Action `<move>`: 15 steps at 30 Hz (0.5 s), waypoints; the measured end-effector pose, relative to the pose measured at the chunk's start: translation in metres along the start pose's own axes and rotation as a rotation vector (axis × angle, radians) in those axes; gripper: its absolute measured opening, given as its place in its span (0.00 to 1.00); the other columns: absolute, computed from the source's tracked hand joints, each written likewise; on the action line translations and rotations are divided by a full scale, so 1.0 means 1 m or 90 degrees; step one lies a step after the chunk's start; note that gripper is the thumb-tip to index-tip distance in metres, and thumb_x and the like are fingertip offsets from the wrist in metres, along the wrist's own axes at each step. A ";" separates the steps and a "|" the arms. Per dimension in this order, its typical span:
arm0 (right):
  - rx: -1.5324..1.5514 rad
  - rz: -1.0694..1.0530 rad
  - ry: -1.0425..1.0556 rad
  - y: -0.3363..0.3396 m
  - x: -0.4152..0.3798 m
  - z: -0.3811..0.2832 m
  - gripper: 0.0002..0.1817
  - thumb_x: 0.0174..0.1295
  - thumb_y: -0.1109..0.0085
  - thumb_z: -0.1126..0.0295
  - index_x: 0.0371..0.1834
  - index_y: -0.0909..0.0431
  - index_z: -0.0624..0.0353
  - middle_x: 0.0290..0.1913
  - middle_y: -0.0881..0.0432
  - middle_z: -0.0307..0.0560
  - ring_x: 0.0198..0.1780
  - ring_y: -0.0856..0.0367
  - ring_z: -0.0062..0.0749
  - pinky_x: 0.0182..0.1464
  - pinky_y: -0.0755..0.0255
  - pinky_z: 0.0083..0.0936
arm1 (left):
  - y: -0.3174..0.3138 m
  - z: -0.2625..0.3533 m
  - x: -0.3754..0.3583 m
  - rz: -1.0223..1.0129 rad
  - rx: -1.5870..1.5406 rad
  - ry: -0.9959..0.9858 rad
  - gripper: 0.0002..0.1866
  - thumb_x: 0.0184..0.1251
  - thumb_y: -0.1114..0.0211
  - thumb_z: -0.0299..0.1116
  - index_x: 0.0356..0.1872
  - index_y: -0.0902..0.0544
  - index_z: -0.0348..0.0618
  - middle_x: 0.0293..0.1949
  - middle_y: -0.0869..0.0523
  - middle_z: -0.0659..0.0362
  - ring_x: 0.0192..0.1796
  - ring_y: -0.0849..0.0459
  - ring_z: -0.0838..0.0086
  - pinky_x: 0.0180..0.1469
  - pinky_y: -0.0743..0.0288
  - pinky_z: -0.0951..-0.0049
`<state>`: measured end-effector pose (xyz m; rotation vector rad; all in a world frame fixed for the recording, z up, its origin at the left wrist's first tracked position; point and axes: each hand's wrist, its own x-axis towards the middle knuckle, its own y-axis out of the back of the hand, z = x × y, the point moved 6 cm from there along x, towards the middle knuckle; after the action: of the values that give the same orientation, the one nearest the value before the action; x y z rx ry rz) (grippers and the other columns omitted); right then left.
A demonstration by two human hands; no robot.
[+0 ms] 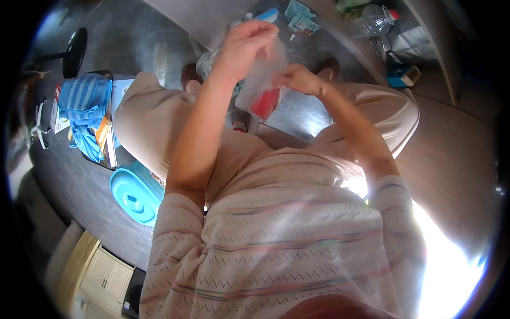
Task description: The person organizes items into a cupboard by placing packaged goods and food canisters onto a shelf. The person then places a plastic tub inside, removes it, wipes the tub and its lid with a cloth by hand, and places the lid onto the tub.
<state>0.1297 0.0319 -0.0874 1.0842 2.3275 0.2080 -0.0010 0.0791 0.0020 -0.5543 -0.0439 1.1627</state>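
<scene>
Together, the hands meet at a clear bag [265, 74]: the right hand [304, 81] pinches its side, while the left hand [241, 50] curls at its top, grip blurred. Something red [265, 104] shows through below them. Well right sits a blue box [402, 76].

harsh glare lower right; dark, curved fisheye edges

Cream cupboard doors [108, 274] and a blue tub [133, 186] suggest a home.
</scene>
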 end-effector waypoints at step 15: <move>0.340 0.299 -0.071 0.083 -0.073 -0.010 0.14 0.58 0.41 0.61 0.24 0.23 0.61 0.24 0.25 0.36 0.26 0.31 0.19 0.30 0.34 0.19 | 0.026 -0.046 0.021 -0.034 0.411 -0.017 0.48 0.40 0.26 0.42 0.65 0.42 0.41 0.55 0.28 0.48 0.59 0.31 0.62 0.60 0.40 0.68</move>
<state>0.2170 0.0336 -0.0186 1.8458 2.0402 -0.3151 -0.0005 0.0866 -0.0542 0.0344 0.2843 1.0576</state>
